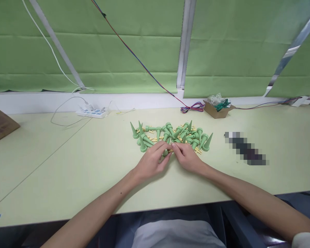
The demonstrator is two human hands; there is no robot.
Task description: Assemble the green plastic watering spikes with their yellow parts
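Observation:
Green cone-shaped spikes (143,147) with round caps lie in a loose pile on the pale table (93,172), mixed with small yellow pieces (197,150). At the front of the pile my left hand (152,160) has its fingers closed around a green spike, mostly covered by the fingers. My right hand (188,156) meets it from the right, its thumb and index finger pinched on a small yellow piece at the fingertips. Both hands almost touch each other there.
Behind the pile, a small cardboard box (217,111) holds clear and green plastic beside coiled cables (192,107). A power strip (92,113) lies back left, a brown paper object (1,124) at far left. A pixelated dark object (246,150) is at the right.

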